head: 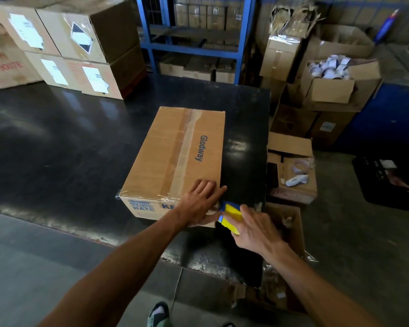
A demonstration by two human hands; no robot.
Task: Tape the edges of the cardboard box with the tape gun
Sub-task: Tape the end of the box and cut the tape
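A brown cardboard box (165, 159) with blue "Glodway" print lies on the black table (57, 149). Clear tape runs along its top seam and across its near top edge. My left hand (200, 200) lies flat, fingers spread, on the box's near right corner. My right hand (253, 228) grips a yellow and blue tape gun (232, 215), pressed against that same corner on the box's near face. Most of the tape gun is hidden under my right hand.
Stacked labelled cartons (64, 48) stand at the table's far left. A blue metal rack (194, 38) is behind. Open cartons (291, 168) with scraps and tape rolls crowd the floor to the right. A dark crate (387, 182) sits far right.
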